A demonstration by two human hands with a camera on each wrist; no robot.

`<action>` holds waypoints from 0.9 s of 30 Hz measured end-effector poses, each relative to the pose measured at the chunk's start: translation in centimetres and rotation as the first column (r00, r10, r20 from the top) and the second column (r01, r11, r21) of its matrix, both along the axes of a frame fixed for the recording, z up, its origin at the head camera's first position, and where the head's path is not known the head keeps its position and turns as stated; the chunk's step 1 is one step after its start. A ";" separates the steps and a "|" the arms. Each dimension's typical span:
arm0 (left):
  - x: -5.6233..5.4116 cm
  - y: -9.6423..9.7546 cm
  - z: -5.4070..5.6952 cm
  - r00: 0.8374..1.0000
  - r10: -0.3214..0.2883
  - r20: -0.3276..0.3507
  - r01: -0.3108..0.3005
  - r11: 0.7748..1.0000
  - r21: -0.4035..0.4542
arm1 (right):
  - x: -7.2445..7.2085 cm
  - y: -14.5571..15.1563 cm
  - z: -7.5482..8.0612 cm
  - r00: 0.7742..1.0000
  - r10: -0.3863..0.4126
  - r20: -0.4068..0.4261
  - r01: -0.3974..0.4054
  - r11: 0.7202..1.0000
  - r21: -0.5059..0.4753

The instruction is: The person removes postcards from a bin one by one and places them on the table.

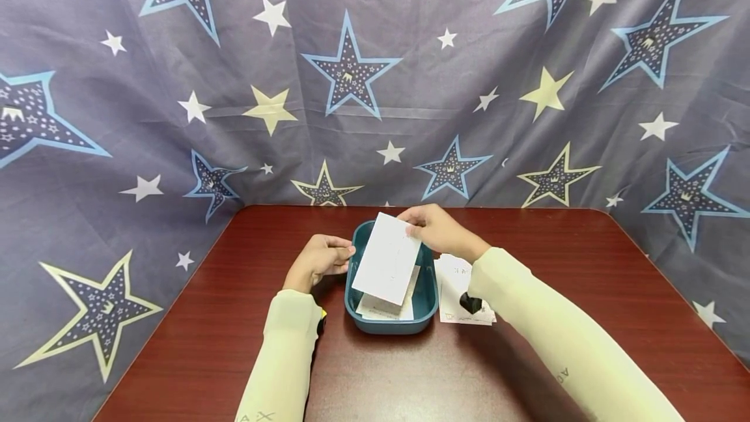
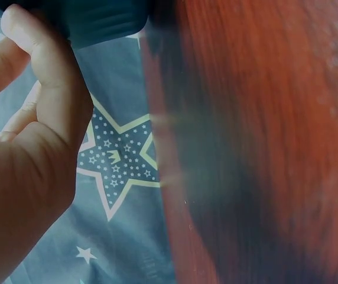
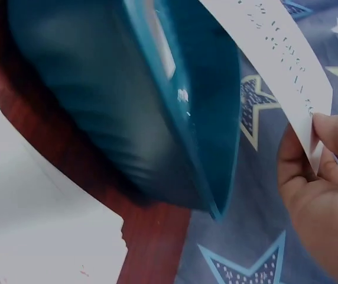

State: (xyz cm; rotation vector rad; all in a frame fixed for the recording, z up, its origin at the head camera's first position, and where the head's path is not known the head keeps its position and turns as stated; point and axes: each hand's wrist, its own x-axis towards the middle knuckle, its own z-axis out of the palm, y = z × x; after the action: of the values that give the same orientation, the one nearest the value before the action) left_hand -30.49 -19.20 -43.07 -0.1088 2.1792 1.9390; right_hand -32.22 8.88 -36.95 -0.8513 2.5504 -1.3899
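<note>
Clearly spread behind everything, from the far left across to the right: a grey-blue curtain [image 1: 219, 148] printed with stars in white, yellow and light blue. In front of it, a dark red wood-grain bench [image 1: 193, 344], rounded at its far corners. Next, moving right, a pale yellow left sleeve [image 1: 281, 357], with a small black-and-yellow object [image 1: 321, 323] beside the cuff. Beyond the cuff, the left hand [image 1: 321, 259], with fingers loosely extended, thumb apart from the rest, tips touching the left side of a teal bin [image 1: 391, 327]. Standing on the bench, this bin, oblong with rounded corners. Lying inside, toward the near end, some white cards [image 1: 375, 309], partly covered from above. Over these, slanting across the bin and raised above it, a white card [image 1: 388, 259], pinched near its far right corner between thumb and fingers of the right hand [image 1: 439, 230]. On one face of this held card, in the right wrist view, small dark marks, too small to read. Just right of the bin, a loose stack of white cards [image 1: 454, 285] on the bench, with a strip of wood between. Over the stack, a black object [image 1: 471, 303] at the cuff of the right sleeve [image 1: 551, 318], likewise pale yellow.
</note>
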 end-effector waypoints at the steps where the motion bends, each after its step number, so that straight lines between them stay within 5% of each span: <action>1: 0.0 0.0 0.0 1.000 -0.003 0.001 0.003 1.000 0.003 | -0.1 0.3 0.2 1.000 -0.015 0.027 0.016 1.000 -0.024; 10: 0.0 0.0 0.2 1.000 -0.009 0.008 0.009 1.000 0.008 | -1.0 4.0 0.3 0.967 -0.156 0.199 0.191 0.967 -0.167; 22: 0.0 -0.1 0.1 1.000 -0.014 0.004 0.014 1.000 0.011 | -2.3 8.3 -2.3 0.871 -0.376 0.317 0.436 0.888 -0.147; 27: -0.1 -0.2 0.0 1.000 -0.020 0.005 0.020 1.000 0.014 | -2.8 9.8 -3.3 0.854 -0.390 0.343 0.443 0.892 -0.089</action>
State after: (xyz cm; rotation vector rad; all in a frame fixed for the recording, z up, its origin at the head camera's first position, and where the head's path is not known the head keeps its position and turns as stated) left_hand -30.60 -19.43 -43.04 -0.0899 2.1552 1.9407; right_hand -35.06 18.71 -40.23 -0.0545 2.4751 -1.7079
